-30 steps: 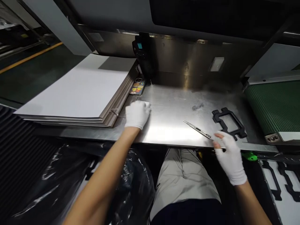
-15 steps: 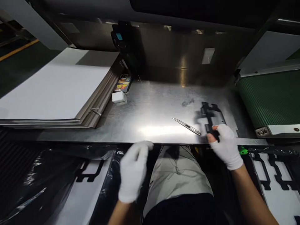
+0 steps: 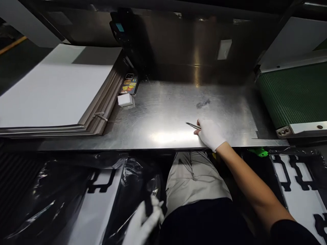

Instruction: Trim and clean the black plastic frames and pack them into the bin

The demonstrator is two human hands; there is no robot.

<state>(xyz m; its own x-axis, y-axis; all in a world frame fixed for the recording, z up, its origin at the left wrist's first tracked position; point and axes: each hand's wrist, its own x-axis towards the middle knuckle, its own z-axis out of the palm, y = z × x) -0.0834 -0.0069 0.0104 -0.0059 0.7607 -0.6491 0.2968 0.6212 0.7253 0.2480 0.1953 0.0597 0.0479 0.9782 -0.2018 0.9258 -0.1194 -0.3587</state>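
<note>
My right hand (image 3: 211, 133), in a white glove that leaves the thumb and fingertip bare, is closed on a slim silver utility knife (image 3: 191, 125). Its pointed blade faces left, just above the metal bench top (image 3: 163, 115). My left hand (image 3: 145, 221), also gloved, is low beside my left thigh, in front of black plastic sheeting (image 3: 133, 177). Its fingers are curled around a dark strip that looks like part of a thin black frame (image 3: 148, 206); the rest blends into the dark background.
A tall stack of white sheets (image 3: 58, 88) stands at left, beside a patterned phone (image 3: 129, 85) and a white block (image 3: 125, 100). A green conveyor belt (image 3: 296, 95) is at right. Black cut-out frames lie on white sheets at lower left (image 3: 102, 187) and right (image 3: 304, 173).
My right hand has left the black frame, moved left and picked the knife up off the bench. My left hand has dropped down and back from the bench edge. The frame is gone from the bench.
</note>
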